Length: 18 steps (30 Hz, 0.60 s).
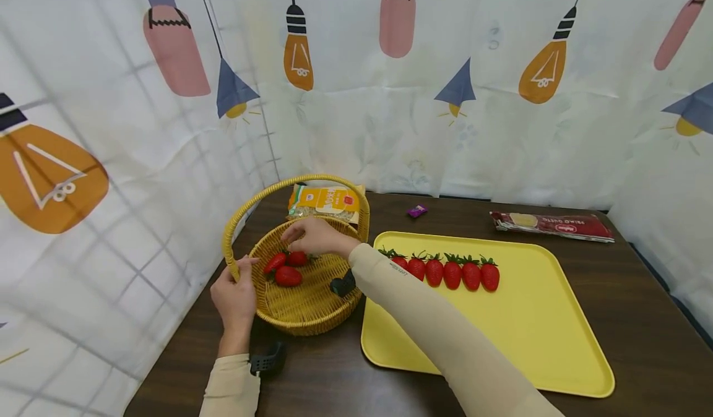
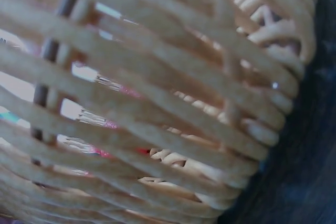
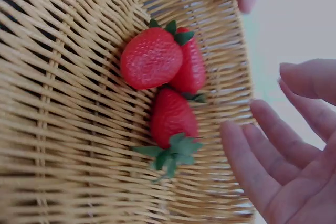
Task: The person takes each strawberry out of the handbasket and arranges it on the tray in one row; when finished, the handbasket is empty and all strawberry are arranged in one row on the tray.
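A yellow wicker basket [image 1: 303, 324] with an arched handle stands on the left of the table. My left hand [image 1: 235, 296] grips it where the handle meets the rim, on the left side. Three red strawberries [image 3: 173, 116] with green leaves lie together inside the basket, toward its left. Above them is my right hand [image 1: 320, 236], fingers apart and holding nothing; the right wrist view shows the fingertips [image 3: 229, 129] over the basket's rim. In the left wrist view, only the woven basket wall [image 2: 157, 103] shows up close, and the left hand is hidden.
Right of the basket lies a yellow tray [image 1: 535, 324] with several strawberries [image 1: 452, 275] in a row, partly behind the right forearm. Behind the basket stands a yellow food packet [image 1: 328, 200]. A small purple wrapped sweet [image 1: 417, 211] and a red packet [image 1: 551, 226] lie at the back.
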Motion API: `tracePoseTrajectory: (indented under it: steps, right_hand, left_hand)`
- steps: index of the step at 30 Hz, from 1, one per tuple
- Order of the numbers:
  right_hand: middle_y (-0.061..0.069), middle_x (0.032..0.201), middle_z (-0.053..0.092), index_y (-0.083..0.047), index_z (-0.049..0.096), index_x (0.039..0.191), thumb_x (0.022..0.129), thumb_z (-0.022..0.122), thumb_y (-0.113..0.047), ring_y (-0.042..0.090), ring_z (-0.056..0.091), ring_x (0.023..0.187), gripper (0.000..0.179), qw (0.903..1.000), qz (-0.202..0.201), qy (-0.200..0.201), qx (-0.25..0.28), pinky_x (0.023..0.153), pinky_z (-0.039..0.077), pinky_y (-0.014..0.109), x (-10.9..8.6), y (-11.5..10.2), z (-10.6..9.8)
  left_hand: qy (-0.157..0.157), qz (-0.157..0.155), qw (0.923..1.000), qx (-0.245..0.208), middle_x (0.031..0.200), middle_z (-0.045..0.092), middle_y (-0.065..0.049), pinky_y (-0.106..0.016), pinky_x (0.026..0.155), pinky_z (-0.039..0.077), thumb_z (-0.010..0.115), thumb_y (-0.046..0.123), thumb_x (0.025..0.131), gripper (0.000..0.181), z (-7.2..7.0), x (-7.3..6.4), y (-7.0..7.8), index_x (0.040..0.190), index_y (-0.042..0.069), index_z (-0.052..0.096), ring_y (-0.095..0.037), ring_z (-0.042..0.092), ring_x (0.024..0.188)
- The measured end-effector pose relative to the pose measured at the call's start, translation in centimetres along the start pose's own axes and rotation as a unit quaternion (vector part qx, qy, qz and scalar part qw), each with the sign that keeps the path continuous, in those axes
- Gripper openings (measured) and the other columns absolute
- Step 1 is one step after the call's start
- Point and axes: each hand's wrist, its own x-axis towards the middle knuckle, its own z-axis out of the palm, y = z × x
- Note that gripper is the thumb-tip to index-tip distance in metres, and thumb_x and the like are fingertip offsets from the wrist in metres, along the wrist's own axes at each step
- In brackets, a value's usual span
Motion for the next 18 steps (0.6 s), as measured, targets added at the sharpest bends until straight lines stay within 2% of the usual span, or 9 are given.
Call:
tracePoseTrajectory:
  steps: [2,4,8,11,18]
  right_hand:
    - [0.004,0.116,0.068,-0.008,0.067,0.123,0.096,0.063,-0.014,0.020,0.066,0.097,0.028,0.9987,0.017,0.011,0.047,0.081,0.054,0.037,0.5,0.6,0.2]
    - [0.003,0.113,0.069,-0.007,0.067,0.122,0.095,0.064,-0.013,0.025,0.067,0.097,0.028,0.9960,0.032,0.018,0.082,0.083,0.054,0.042,0.6,1.1,0.4]
    - [0.001,0.104,0.069,-0.007,0.068,0.120,0.095,0.064,-0.011,0.025,0.066,0.098,0.026,0.9917,0.040,0.024,0.120,0.084,0.053,0.042,0.8,2.2,0.6]
    - [0.000,0.101,0.069,-0.007,0.068,0.120,0.095,0.064,-0.010,0.026,0.066,0.097,0.026,0.9899,0.046,0.026,0.132,0.083,0.054,0.042,0.8,2.9,0.7]
    - [0.004,0.108,0.069,-0.006,0.066,0.124,0.094,0.064,-0.009,0.025,0.066,0.096,0.030,0.9876,0.066,0.028,0.140,0.079,0.054,0.037,0.7,4.3,0.8]
  left_hand:
    - [0.003,0.002,1.0000,0.004,0.110,0.072,-0.010,-0.014,0.074,0.041,0.051,0.038,0.101,0.042,0.0,0.0,0.1,0.093,0.007,0.079,0.004,0.060,0.097]
    - [0.004,0.002,1.0000,0.006,0.109,0.073,-0.009,-0.014,0.074,0.041,0.052,0.035,0.101,0.040,0.0,0.0,0.1,0.092,0.007,0.079,-0.002,0.063,0.099]
    - [0.004,0.007,1.0000,0.002,0.108,0.073,-0.009,-0.014,0.075,0.042,0.054,0.031,0.101,0.036,0.0,0.0,0.0,0.092,0.007,0.079,-0.001,0.063,0.099]
    - [0.003,0.012,0.9999,0.000,0.107,0.073,-0.009,-0.015,0.075,0.042,0.055,0.029,0.100,0.033,0.1,0.0,-0.1,0.091,0.007,0.078,-0.001,0.063,0.099]
    - [0.001,0.018,0.9998,0.000,0.108,0.073,-0.010,-0.016,0.080,0.041,0.056,0.026,0.100,0.032,0.2,0.1,0.0,0.090,0.005,0.078,-0.022,0.066,0.105]
